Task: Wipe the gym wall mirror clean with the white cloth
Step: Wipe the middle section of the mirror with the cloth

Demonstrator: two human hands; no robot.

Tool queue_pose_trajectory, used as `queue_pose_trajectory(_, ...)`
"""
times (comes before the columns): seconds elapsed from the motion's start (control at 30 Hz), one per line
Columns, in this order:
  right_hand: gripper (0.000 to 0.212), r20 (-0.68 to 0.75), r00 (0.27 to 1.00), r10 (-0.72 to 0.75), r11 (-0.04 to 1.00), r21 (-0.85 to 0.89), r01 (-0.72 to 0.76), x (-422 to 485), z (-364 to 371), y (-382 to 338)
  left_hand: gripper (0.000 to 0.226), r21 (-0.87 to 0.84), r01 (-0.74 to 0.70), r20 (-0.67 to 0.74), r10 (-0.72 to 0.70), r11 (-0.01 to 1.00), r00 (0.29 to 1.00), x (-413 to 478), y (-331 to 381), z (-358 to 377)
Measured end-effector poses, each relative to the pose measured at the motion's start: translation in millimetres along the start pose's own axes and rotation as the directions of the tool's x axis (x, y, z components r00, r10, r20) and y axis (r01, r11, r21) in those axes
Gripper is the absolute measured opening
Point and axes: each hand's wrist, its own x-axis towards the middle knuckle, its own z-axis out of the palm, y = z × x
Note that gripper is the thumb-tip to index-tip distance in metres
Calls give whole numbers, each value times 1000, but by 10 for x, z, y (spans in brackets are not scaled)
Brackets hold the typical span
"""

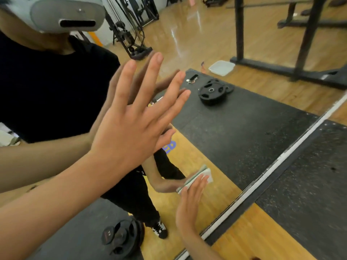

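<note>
Gym wall mirror [253, 137] fills most of my view. The white cloth [209, 175] sits low on the glass, pressed flat under my right grip [189, 203], fingers straight on it. My left grip [135, 117] is wide, spread flat higher up. I think I am mid-wipe. Next, slide the cloth along, pushing evenly. A black mat [309, 184] lies below.

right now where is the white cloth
Head view, lower centre: the white cloth is pressed against the mirror under the right hand, near its bottom edge, below the flat left hand.
</note>
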Motion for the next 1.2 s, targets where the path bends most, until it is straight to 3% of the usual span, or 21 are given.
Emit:
queue_pose_trajectory(0.07, 60, 24, 998, 66, 998, 19, -67, 6, -79, -108, 79, 31, 5, -12, -4, 1000, 1000, 21, -27, -46)
queue_pose_trajectory(0.13, 56, 34, 997, 66, 997, 24, -67, 18, -130, -188, 77, -47, -14, -2, 14, 999, 1000, 15, -58, -70)
queue_pose_trajectory(0.3, 59, 7, 999, 38, 999, 33, -38, 1, -168, -161, 70, -394, -10, -90, -28, 919, 996, -509, -18, -216)
queue_pose_trajectory(0.5, 58, -52, 991, 123, 985, 132, -115, -10, -62, -311, 67, -408, 73, -70, -111, 910, 991, -1494, -175, -239)
queue_pose_trajectory(0.57, 53, -90, 983, 158, 974, 177, -140, -22, -52, -374, 70, -379, 113, -46, -141, 919, 989, -1697, -288, -215)
queue_pose_trajectory(0.63, 67, -164, 957, 237, 944, 270, -188, 0, -86, -418, 74, -325, 137, -34, -157, 936, 987, -1820, -357, -173)
queue_pose_trajectory(0.8, 61, -175, 959, 225, 962, 193, -190, 322, -203, -400, 78, -32, 79, -53, -81, 996, 995, -1879, -327, 58)
queue_pose_trajectory(0.83, 66, -173, 956, 237, 954, 227, -196, 406, -212, -393, 76, -17, 84, -67, -85, 996, 994, -1872, -319, 86)
queue_pose_trajectory(0.93, 119, -178, 904, 388, 867, 404, -292, 590, -217, -395, 75, 16, 89, -65, -88, 996, 994, -1857, -309, 104)
queue_pose_trajectory(0.97, 126, -184, 895, 408, 845, 448, -293, 617, -201, -389, 75, 31, 88, -65, -86, 996, 994, -1863, -303, 108)
queue_pose_trajectory(1.07, 108, -197, 924, 328, 865, 455, -211, 421, -34, -520, 75, 42, 90, -66, -87, 995, 994, -1846, -293, 115)
queue_pose_trajectory(1.2, 67, -162, 987, -5, 975, 218, 41, -331, 404, -436, 76, 69, 96, -49, -93, 993, 994, -1851, -291, 100)
